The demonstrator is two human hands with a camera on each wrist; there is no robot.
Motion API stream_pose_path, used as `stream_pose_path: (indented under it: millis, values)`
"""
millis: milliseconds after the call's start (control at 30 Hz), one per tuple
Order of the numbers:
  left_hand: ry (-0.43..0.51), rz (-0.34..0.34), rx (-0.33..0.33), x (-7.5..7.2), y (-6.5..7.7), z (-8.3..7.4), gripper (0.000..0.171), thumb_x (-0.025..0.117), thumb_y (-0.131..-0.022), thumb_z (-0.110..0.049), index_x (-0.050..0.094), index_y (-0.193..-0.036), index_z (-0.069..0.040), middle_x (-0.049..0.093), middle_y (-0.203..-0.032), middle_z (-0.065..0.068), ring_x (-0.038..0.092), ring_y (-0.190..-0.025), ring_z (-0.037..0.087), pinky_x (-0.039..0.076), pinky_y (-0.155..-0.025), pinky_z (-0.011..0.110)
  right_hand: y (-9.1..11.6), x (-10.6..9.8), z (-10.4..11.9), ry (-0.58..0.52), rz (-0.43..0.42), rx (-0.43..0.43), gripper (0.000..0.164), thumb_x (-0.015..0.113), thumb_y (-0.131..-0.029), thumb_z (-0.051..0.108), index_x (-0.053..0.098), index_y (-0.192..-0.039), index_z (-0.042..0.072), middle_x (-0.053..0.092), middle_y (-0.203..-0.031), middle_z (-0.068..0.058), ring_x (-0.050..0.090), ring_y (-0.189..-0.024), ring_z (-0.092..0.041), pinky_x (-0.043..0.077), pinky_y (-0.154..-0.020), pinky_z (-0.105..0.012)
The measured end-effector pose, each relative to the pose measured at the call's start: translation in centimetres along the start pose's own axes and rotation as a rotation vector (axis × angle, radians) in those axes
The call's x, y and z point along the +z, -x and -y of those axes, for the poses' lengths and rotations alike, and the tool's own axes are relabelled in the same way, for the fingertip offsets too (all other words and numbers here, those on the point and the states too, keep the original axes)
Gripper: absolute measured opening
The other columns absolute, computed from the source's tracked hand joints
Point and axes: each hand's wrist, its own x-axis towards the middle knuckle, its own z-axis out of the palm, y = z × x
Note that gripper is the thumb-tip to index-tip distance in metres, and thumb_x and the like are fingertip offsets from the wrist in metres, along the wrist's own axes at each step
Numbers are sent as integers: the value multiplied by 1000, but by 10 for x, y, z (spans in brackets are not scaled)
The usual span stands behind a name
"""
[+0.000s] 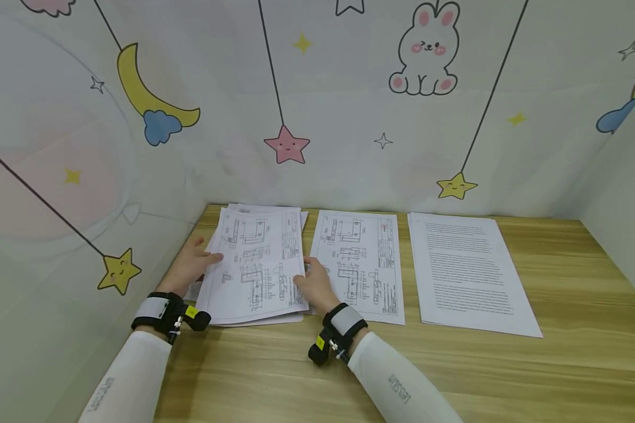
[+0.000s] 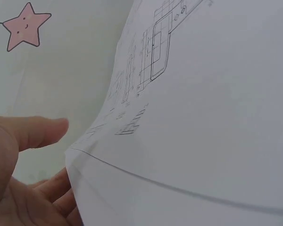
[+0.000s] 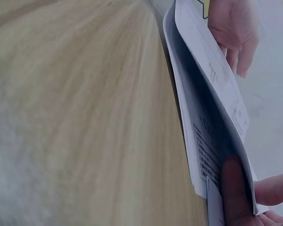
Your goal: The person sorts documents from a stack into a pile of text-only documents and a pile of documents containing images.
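My right hand (image 1: pixel 319 286) pinches the right edge of a drawing sheet (image 1: pixel 254 264) printed with technical line drawings. In the right wrist view, one finger (image 3: pixel 235 188) lies under this raised sheet and the thumb (image 3: pixel 275 189) is on its other face. My left hand (image 1: pixel 187 267) is at the sheet's left edge. Its thumb (image 2: pixel 42 133) stands apart from the paper in the left wrist view, while the other fingers (image 2: pixel 56 190) pass partly behind the sheet. More sheets (image 1: pixel 280 320) lie beneath the raised one, and a gap shows between them at the right edge.
Another drawing sheet (image 1: pixel 360 235) lies just right of the stack, partly covered by my right hand. Further right is a stack of text pages (image 1: pixel 465 270). The wooden table (image 1: pixel 577 352) meets a patterned cloth wall (image 1: pixel 344 176) at the back and another at the left.
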Motion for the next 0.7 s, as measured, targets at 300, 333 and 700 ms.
stream_pose_path:
  millis: [300,333,700]
  values:
    - [1,222,56,2,2,13,56,49,-103,-21,28,-153,-8,67,-118,15,71,-86,17,58,-73,34,0,3,1,-37,27,-6,61,56,-94,9,35,-151,5,64,-100,-14,64,-78,-19,50,-65,-26]
    - [4,220,66,2,3,14,57,48,-103,-19,26,-154,-8,66,-120,17,70,-86,17,57,-73,34,0,3,2,-36,29,-6,61,57,-94,10,35,-151,4,65,-101,-15,64,-79,-19,50,-65,-26]
    - [53,92,170,-3,13,5,58,38,-107,-21,15,-159,-14,52,-138,22,63,-97,16,53,-78,29,-3,-19,15,-21,-66,-46,56,55,-99,28,42,-150,9,64,-127,-15,66,-99,-23,55,-79,-28]
